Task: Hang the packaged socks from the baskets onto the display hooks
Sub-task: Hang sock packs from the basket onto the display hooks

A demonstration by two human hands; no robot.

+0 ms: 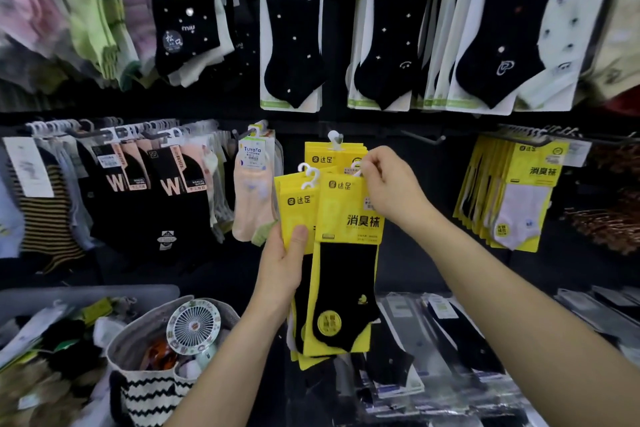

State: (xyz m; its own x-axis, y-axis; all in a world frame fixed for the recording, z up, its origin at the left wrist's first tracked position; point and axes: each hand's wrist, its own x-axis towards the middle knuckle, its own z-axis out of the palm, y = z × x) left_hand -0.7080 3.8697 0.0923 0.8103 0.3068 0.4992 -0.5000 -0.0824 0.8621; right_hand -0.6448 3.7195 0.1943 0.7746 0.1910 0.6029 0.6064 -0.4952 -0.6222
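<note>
**Yellow pack up at the centre peg**

The yellow card pack with a black ankle sock (pixel 348 236) sits upright, mid scene, in front of the display. My R hand (pixel 391 187) holds it by the top: thumb & fingertips pinch its white plastic hanger hook (pixel 356 166). The pack overlaps the stack just left of it.

My L hand (pixel 284 263) grips that stack of matching yellow sock packs (pixel 294 208) from the left side, thumb across the front & fingers curled behind. Their white hooks stick up above.

Just behind, on the far side, hung yellow packs (pixel 332 152) sit on a display peg. Right of them a bare black metal peg (pixel 424 139) juts out.

Further right is a row of yellow packs with white socks (pixel 519 198). Left of my hands hangs a peach sock in a clear pack (pixel 251 191), then black socks w/ a big "W" (pixel 166 191). The upper row has black dotted ankle socks on white cards (pixel 292 38).

Near left is a fabric bag w/ black-white zigzag (pixel 152 388) holding a small round white fan (pixel 193 326). Beside it is a grey plastic basket (pixel 90 293) of mixed sock packs.
</note>
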